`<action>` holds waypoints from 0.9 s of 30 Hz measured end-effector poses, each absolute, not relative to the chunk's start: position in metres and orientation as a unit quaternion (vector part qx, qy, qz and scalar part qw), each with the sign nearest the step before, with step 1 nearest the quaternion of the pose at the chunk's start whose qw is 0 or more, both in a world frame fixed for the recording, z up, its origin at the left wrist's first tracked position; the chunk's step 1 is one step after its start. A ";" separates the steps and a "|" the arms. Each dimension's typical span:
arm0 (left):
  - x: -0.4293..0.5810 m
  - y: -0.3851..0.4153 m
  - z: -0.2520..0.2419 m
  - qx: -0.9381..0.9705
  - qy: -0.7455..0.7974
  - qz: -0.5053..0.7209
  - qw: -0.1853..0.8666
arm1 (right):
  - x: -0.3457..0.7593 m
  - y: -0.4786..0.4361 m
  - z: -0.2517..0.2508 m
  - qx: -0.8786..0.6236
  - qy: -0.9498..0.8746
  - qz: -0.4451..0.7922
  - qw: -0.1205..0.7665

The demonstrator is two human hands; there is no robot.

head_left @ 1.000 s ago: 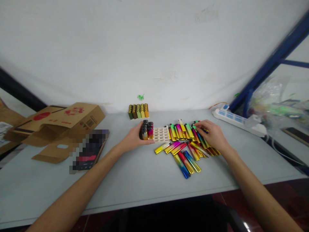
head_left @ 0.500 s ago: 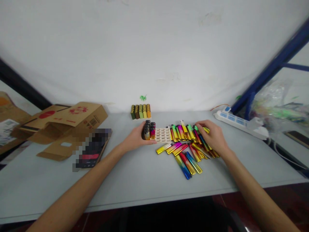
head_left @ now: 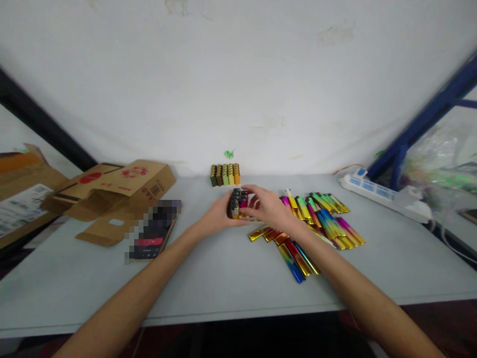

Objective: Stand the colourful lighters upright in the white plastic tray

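Observation:
My left hand (head_left: 218, 217) grips the left end of a cream plastic tray (head_left: 254, 203) in which a few black-topped lighters (head_left: 237, 201) stand upright. My right hand (head_left: 269, 210) hovers over the tray with curled fingers pinching a lighter beside the standing ones; most of it is hidden by the fingers. A heap of shiny multicoloured lighters (head_left: 320, 219) lies on the grey table (head_left: 223, 278) right of my hands, with a few more lighters (head_left: 294, 256) nearer to me.
A full block of green, yellow and orange lighters (head_left: 225, 174) stands at the wall. Opened cardboard boxes (head_left: 112, 191) and a dark packet (head_left: 154, 233) lie at the left. A white power strip (head_left: 383, 195) and a blue frame (head_left: 421, 127) are at the right.
My right hand has left the lighter heap and moved left to the tray, now closed on a lighter. The view has shifted a little to the left.

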State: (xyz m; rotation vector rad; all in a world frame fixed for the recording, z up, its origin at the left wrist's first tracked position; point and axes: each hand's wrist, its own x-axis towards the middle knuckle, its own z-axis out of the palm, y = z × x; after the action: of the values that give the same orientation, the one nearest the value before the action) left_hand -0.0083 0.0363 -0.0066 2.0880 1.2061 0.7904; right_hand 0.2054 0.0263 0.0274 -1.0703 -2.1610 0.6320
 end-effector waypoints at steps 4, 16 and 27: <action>-0.009 0.037 -0.008 0.785 0.455 0.295 0.299 | 0.208 0.029 0.022 -0.409 -0.794 0.293 0.341; -0.009 0.038 -0.009 0.783 0.455 0.293 0.305 | 0.218 0.025 0.021 -0.373 -0.717 0.369 0.458; -0.011 0.039 -0.009 0.784 0.472 0.280 0.291 | 0.272 0.032 0.043 -0.438 -0.728 0.282 0.445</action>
State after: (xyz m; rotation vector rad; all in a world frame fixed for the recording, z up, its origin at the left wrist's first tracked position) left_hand -0.0106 0.0392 -0.0095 2.0904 1.2578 0.7454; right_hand 0.2719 0.0320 0.0428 -1.0858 -1.8043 0.6989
